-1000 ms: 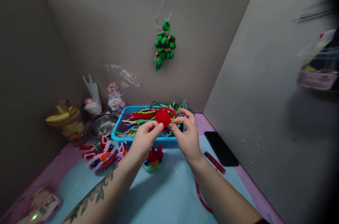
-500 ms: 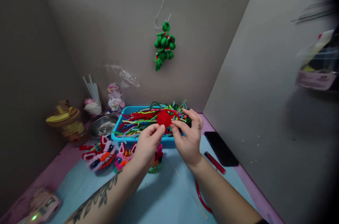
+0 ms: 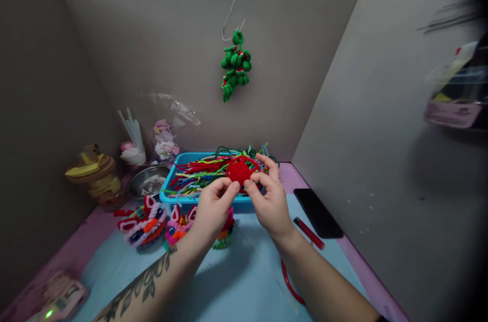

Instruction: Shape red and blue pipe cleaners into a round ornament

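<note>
Both hands' fingers (image 3: 231,191) (image 3: 253,192) pinch red disc (image 3: 239,170), seen face-on, long axis unclear.

From out here I see the round piece (image 3: 239,169) red, the tray (image 3: 244,205) blue, its strands (image 3: 200,165) multicoloured, the forearm tattoo (image 3: 149,289) dark, leaf-patterned; the blurred container (image 3: 453,114) seems partly pink.

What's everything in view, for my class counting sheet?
Round piece: 1, red, centre
Tray: 1, blue, behind round piece
Strands: many, multicoloured, in tray
Figures: 3, multicoloured, left of centre
Bowl: 1, silver, beside tray
Container: 1, yellowish, far left
Sticks: several, white, behind bowl
Ornament: 1, mostly green, hanging
Phone: 1, black, right
Tool: 1, red-black, beside phone
Cord: 1, red, lower right
Device: 1, pink, lower left
Left hand: 1, bare, centre
Right hand: 1, bare, centre
</note>
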A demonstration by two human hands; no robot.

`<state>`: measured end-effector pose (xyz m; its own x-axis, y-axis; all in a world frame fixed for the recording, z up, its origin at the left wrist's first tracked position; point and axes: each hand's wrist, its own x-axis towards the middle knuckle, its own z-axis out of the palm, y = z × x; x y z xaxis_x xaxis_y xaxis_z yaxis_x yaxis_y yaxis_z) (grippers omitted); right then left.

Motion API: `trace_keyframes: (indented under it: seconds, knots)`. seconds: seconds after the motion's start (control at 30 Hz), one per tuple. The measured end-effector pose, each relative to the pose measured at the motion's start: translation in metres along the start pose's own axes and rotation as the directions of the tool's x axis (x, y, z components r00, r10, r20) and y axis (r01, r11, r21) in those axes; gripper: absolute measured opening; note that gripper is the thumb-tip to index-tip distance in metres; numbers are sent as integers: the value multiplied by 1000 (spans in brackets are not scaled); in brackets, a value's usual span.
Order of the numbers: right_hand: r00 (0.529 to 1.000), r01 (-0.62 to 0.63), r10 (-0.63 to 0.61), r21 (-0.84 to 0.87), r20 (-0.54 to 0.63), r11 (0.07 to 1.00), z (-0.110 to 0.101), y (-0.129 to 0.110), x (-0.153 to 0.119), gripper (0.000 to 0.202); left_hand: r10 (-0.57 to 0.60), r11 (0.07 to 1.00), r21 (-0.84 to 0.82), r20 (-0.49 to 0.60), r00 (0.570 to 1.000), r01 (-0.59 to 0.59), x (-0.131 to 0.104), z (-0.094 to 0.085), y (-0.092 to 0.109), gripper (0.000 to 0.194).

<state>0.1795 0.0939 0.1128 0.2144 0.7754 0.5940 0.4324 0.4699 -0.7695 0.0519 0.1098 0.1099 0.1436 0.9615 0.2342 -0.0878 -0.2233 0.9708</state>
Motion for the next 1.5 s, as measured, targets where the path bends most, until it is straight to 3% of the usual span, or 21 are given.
trace_keyframes:
  seconds: [0.23, 0.43, 0.6, 0.8, 0.93, 1.1, 1.23, 1.5]
  knots:
    - [1000, 13, -13, 16, 10, 1000, 1, 8, 4, 19, -10, 998, 55, -3, 1000, 10, 0, 1, 1, 27]
    - [998, 53, -53, 2, 33, 999, -3, 14, 9, 18, 44, 997, 70, -159, 986, -34, 12, -12, 1, 29]
    - [988, 49, -54, 35, 145, 998, -1, 19, 12, 17, 51, 983, 174, 5, 999, -51, 18, -22, 4, 27]
    - [983, -1, -6, 35, 184, 999, -4, 25, 18, 17, 25, 976, 211, 100, 995, -46, 19, -25, 4, 27]
    - [975, -50, 36, 58, 220, 997, -7, 28, 22, 15, 23, 965, 259, 89, 996, -46, 19, -23, 5, 26]
    - [957, -168, 121, 162, 265, 972, -3, 29, 20, 22, 105, 911, 390, 94, 990, -134, 18, -23, 3, 26]
    - [965, -190, 152, 168, 214, 967, 2, 26, 16, 26, 139, 893, 414, 116, 983, -175, 16, -21, 2, 26]
    - [971, -179, 152, 144, 183, 973, 0, 29, 17, 21, 22, 965, 260, 98, 995, -47, 18, -21, 2, 27]
